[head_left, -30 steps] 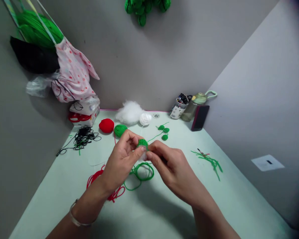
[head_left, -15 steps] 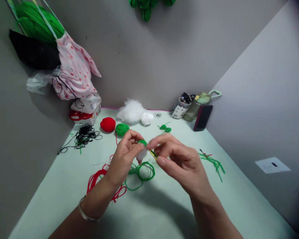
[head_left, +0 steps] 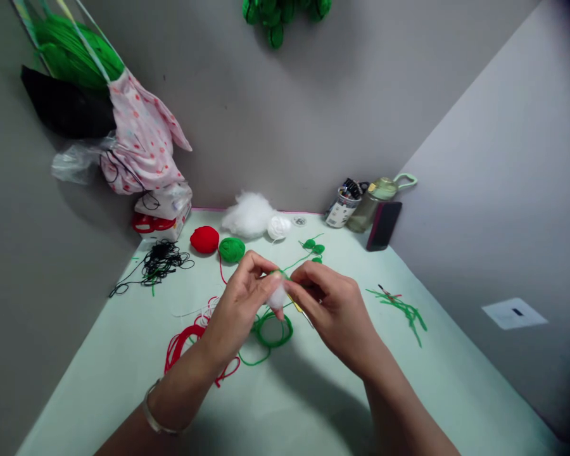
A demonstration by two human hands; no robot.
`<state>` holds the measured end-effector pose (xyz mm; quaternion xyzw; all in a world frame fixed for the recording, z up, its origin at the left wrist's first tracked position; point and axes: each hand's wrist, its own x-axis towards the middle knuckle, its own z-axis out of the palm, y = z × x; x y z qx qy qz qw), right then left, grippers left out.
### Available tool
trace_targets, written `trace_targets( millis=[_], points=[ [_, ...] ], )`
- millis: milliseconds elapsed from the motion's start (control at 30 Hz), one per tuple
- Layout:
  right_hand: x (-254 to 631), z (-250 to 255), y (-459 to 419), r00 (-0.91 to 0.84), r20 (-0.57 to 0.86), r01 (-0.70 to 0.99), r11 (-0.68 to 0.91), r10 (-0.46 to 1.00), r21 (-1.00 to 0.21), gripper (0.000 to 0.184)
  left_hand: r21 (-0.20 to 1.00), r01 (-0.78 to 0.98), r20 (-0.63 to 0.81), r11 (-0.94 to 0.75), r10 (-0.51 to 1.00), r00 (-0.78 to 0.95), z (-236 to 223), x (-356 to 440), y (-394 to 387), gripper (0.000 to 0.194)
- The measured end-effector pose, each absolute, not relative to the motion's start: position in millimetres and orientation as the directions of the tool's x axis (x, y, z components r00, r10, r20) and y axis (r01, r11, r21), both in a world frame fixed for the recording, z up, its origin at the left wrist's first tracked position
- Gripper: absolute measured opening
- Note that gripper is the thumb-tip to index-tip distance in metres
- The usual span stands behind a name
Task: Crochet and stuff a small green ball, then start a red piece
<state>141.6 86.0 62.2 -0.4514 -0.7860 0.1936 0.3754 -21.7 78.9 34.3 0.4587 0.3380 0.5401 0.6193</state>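
White stuffing tuft (head_left: 278, 296) pinched by left hand (head_left: 240, 304) fingers; crochet hook (head_left: 298, 308) gripped in closed right hand (head_left: 330, 307).

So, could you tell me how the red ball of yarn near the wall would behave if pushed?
The red yarn ball looks round, so it would probably roll. Its trailing strand suggests it may unwind. Being wound yarn, it is likely light and soft.

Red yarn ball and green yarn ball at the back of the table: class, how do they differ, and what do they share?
The red yarn ball is bigger and lies further left; the green yarn ball is smaller and nearer the left hand. Both are round, lie untouched on the pale green table, side by side.
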Motion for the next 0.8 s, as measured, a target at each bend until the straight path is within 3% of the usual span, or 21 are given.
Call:
trace_targets(
  millis=[200, 367, 533, 700, 800],
  points=[
    [144.2, 69.2, 83.7, -0.249, 0.284, 0.426, 0.368, 0.926, -0.826, 0.03, 0.935, -0.354, 0.103, 0.021, 0.938, 0.33, 38.8, -27.6, 79.2, 0.017],
    [146.2, 77.0, 78.6, -0.375, 0.177, 0.379, 0.325, 0.91, -0.866, 0.028, 0.953, -0.298, 0.133, -0.058, 0.962, 0.239, 37.0, -24.7, 81.6, 0.011],
    [134.8, 71.4, 71.5, -0.419, 0.24, 0.456, 0.432, 0.876, -0.778, 0.024, 0.957, -0.178, 0.232, -0.227, 0.973, 0.006, 27.7, -17.5, 85.5, 0.008],
    [138.0, 63.7, 77.7, -0.508, 0.361, 0.512, 0.611, 0.782, -0.603, 0.012, 0.938, -0.348, 0.027, -0.006, 0.998, 0.053, 23.7, -16.1, 87.2, 0.007],
    [142.2, 62.1, 81.4, -0.453, 0.391, 0.558, 0.597, 0.801, -0.577, 0.015, 0.926, -0.377, 0.001, 0.026, 0.998, 0.07, 28.0, -16.2, 83.8, 0.007]
  ],
)
